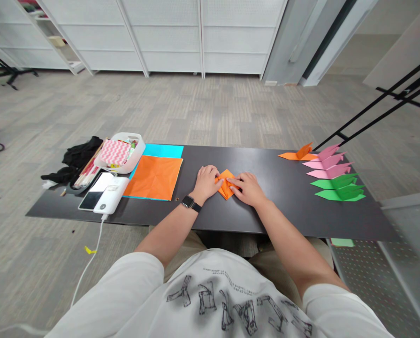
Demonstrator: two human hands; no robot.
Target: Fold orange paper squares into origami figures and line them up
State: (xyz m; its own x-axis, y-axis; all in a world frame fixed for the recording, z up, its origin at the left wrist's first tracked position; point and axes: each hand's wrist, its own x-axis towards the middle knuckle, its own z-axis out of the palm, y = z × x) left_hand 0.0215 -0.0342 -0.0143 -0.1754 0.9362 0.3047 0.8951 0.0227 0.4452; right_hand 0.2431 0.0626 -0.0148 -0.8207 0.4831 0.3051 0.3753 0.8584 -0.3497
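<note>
On the dark table in front of me lies a small orange origami paper (pixel 225 191), folded into a diamond with creased flaps. My left hand (pixel 207 182), with a watch on its wrist, holds the diamond's left corner between thumb and fingertips. From the other side, my right hand (pixel 248 188) grips the right corner, its fingers bent over the flap near the centre fold. Parts of both side corners are hidden under my fingers.
Orange sheets (pixel 155 177) lie left on blue paper (pixel 163 150). Beyond are a white basket (pixel 136 155), a phone (pixel 96 191), a cabled power bank (pixel 111 195) and black cloth (pixel 79 154). Folded orange (pixel 297 155), pink (pixel 327 163) and green (pixel 339 193) cranes line the right end.
</note>
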